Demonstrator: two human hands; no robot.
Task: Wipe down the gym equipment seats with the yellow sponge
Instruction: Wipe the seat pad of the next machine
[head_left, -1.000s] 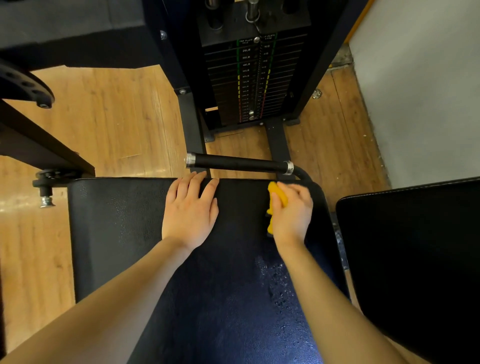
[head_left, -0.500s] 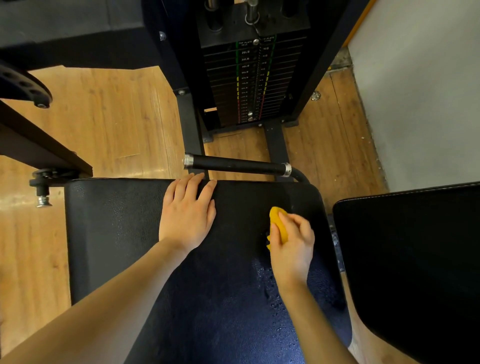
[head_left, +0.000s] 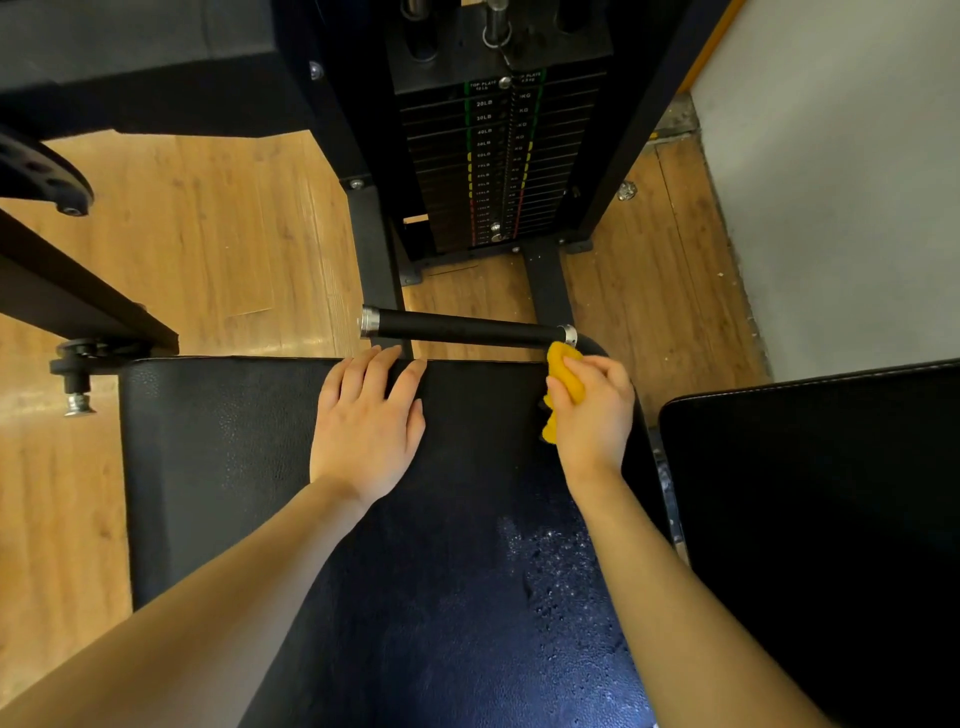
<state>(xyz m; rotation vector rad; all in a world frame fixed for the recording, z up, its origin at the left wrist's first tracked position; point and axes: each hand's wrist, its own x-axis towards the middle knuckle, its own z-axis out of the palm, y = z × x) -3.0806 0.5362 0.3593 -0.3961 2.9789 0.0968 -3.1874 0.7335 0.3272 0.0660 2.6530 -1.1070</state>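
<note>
Head view, looking down over a gym machine.

Black padded seat (head_left: 218, 467): centre of frame, textured vinyl, water droplets (head_left: 561, 571) beaded on the near right part of the surface.

Left hand (head_left: 366, 421): flat on the seat near its far edge, palm down, fingers (head_left: 382, 364) straight and close together, tips reaching the far edge; holding nothing.

Right hand (head_left: 592, 410): at the far right corner of the seat, fingers curled round a yellow sponge (head_left: 563, 376).

Yellow sponge: bunched in the right hand, upper end poking out past the fingers at the seat's far right corner, just beside the chrome collar of the handle bar; lower end showing under the thumb side, against the vinyl.

Black handle bar (head_left: 467, 328): horizontal, just beyond the far edge of the seat, chrome collar at each end.

Weight stack (head_left: 498, 166): behind the bar, black plates with green, yellow and red markings, labels in LB and KG.

Second black pad (head_left: 831, 519): right of the seat, apart from it, white stitching along the top edge.

Wooden floor (head_left: 208, 234): light planks, left and beyond.

Grey wall (head_left: 841, 182): upper right.

Black frame arm with bolt foot (head_left: 78, 384): left of the seat.
</note>
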